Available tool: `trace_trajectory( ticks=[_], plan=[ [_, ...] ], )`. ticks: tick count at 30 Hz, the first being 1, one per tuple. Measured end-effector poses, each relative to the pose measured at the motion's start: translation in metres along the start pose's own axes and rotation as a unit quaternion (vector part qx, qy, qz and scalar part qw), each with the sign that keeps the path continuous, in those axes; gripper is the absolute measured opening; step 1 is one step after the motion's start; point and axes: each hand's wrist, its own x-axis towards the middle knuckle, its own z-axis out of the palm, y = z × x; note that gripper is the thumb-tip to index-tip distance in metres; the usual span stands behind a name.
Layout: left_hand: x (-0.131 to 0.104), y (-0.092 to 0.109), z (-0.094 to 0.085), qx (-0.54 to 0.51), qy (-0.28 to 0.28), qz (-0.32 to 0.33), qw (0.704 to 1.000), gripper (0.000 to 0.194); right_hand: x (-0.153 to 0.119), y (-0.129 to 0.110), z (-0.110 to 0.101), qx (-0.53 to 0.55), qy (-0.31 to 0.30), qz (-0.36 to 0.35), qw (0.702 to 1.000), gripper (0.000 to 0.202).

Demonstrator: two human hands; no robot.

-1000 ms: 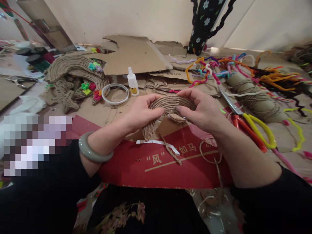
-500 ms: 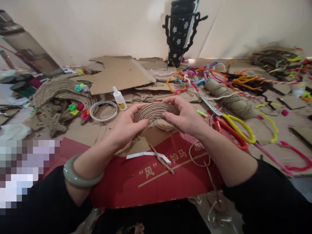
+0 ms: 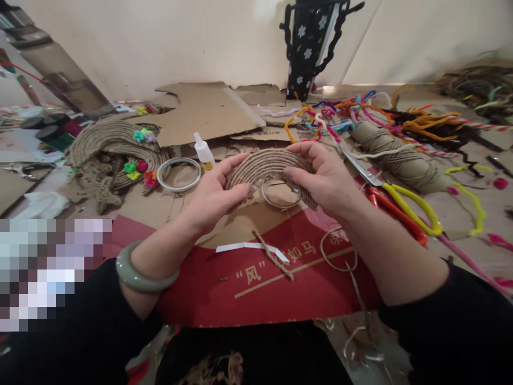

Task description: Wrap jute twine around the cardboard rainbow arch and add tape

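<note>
Between my hands is an arch of brown twine rows (image 3: 266, 162), curved upward and held above the cardboard. My left hand (image 3: 216, 192) grips its left end, thumb in front and fingers behind. My right hand (image 3: 320, 174) pinches the right side the same way, its thumb on the inner edge. Below the arch, a ring (image 3: 280, 195) shows partly behind my right thumb. Close to my left fingers stands a small white glue bottle (image 3: 205, 155), with a roll of tape (image 3: 179, 175) beside it. A folded white paper strip (image 3: 250, 247) and a short twine piece (image 3: 272, 255) lie nearer me.
Red printed cardboard (image 3: 192, 294) spans the front. Scissors (image 3: 401, 203) with red and yellow handles lie right, by a spool of twine (image 3: 395, 155). A twine-covered arch with flowers (image 3: 116, 144) is at left. A black flowered tumbler (image 3: 306, 48) stands behind, near tangled pipe cleaners (image 3: 425, 125).
The camera view has shifted, so everything sits a little further right and higher. The twine arch is tilted slightly differently in my hands, showing more of the ring below; both hands keep their hold.
</note>
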Motion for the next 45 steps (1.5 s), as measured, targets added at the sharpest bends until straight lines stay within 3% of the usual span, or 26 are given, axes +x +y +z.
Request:
trace_trajectory(
  ticks=[5,11,17,21,30,38,45],
  plan=[
    [0.003,0.0,0.001,-0.012,-0.005,0.027,1.0,0.056,0.001,0.005,-0.002,-0.021,0.017,-0.004,1.0,0.029],
    [0.004,-0.004,-0.001,-0.038,-0.004,0.022,0.999,0.055,0.004,0.011,-0.004,-0.03,0.046,-0.027,0.998,0.029],
    [0.003,-0.001,-0.001,-0.049,0.005,0.01,0.999,0.054,0.004,0.01,-0.007,-0.039,0.049,-0.007,0.998,0.029],
    [0.004,-0.003,-0.003,-0.058,-0.001,0.01,0.998,0.06,0.005,0.01,-0.007,-0.034,0.04,-0.002,0.999,0.028],
    [0.007,-0.009,-0.007,-0.061,-0.017,0.046,0.997,0.052,0.007,0.01,-0.009,-0.015,0.014,0.014,1.0,0.031],
    [0.008,-0.007,-0.006,-0.05,-0.02,0.002,0.999,0.054,0.007,0.009,-0.019,0.013,-0.021,0.035,0.999,0.028],
    [0.006,-0.004,-0.003,-0.053,-0.019,-0.013,0.998,0.059,0.009,0.011,-0.027,0.02,-0.011,0.056,0.998,0.022]
  ],
)
